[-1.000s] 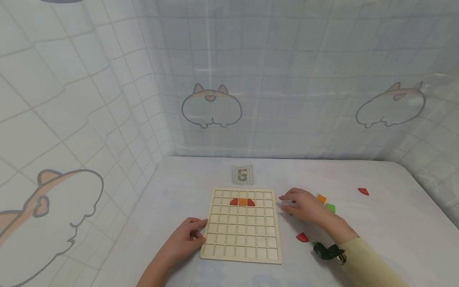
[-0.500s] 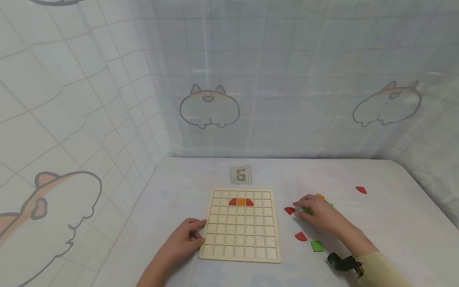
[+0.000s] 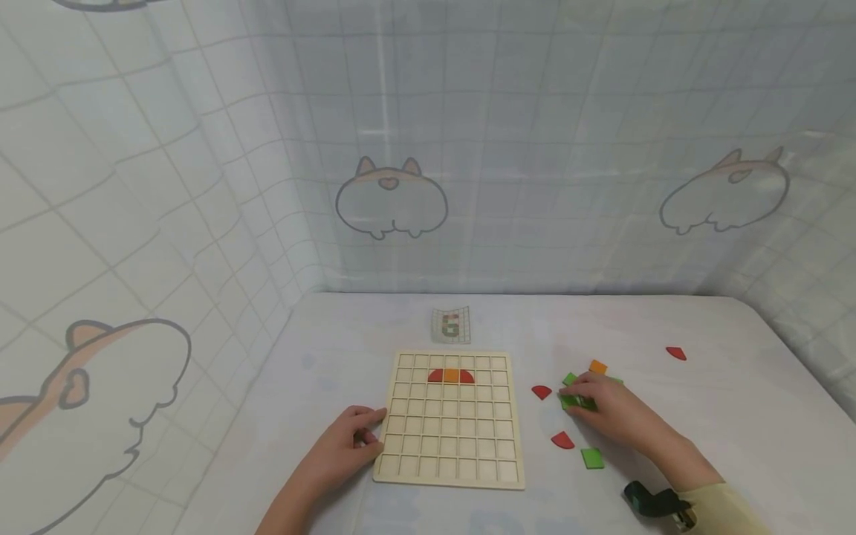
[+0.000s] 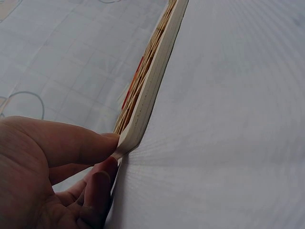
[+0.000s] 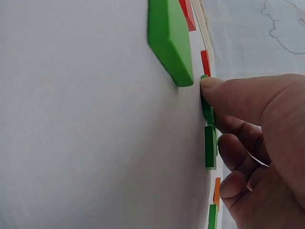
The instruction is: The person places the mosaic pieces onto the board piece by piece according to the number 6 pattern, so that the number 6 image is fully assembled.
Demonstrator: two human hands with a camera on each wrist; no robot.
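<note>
A pale wooden grid board point(image 3: 449, 428) lies flat on the table, with two red quarter-round pieces point(image 3: 435, 376) and an orange square point(image 3: 452, 376) between them in an upper row. My left hand point(image 3: 344, 446) touches the board's left edge with thumb and index finger apart; the left wrist view shows the thumb at the board's corner point(image 4: 129, 140). Right of the board, my right hand point(image 3: 615, 407) has thumb and fingers around a green square tile point(image 5: 207, 106) among other green tiles. The fingers partly cover these tiles in the head view.
Loose red quarter-round pieces lie near the board point(image 3: 542, 391), nearer the front point(image 3: 562, 441) and far right point(image 3: 676, 353). A green tile point(image 3: 592, 458) and an orange tile point(image 3: 598, 367) lie by the right hand. A small pattern card point(image 3: 451, 325) sits behind the board.
My right hand has moved right from beside the board to the green tiles and its fingers have closed there. A red piece near the board became visible. The left hand stays put.
</note>
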